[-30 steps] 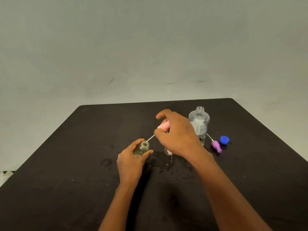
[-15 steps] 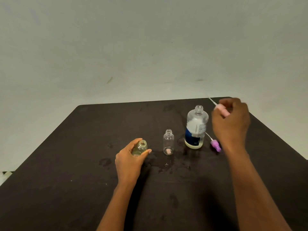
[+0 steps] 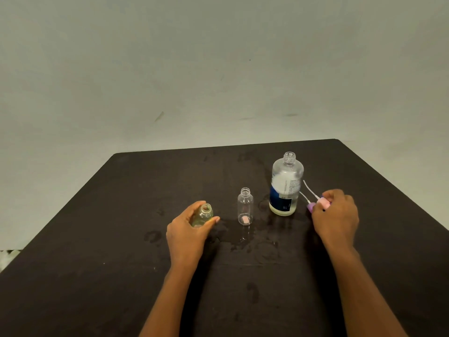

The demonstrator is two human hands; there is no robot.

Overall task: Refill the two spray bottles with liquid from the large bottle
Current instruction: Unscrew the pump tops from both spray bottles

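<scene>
While it stands uncapped, the large bottle (image 3: 286,186) shows pale liquid

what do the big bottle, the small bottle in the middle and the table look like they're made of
Large bottle: probably clear glossy plastic; the neck is see-through, liquid shows at the bottom, a printed label wraps it. Small middle bottle: equally clear and shiny, plastic or glass, hard to tell. Table: dark matte top with wet smears; material unclear.

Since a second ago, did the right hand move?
Yes. The right hand went from front-left of the large bottle to its right, and now holds the pink spray head low beside the purple spray head.
</scene>
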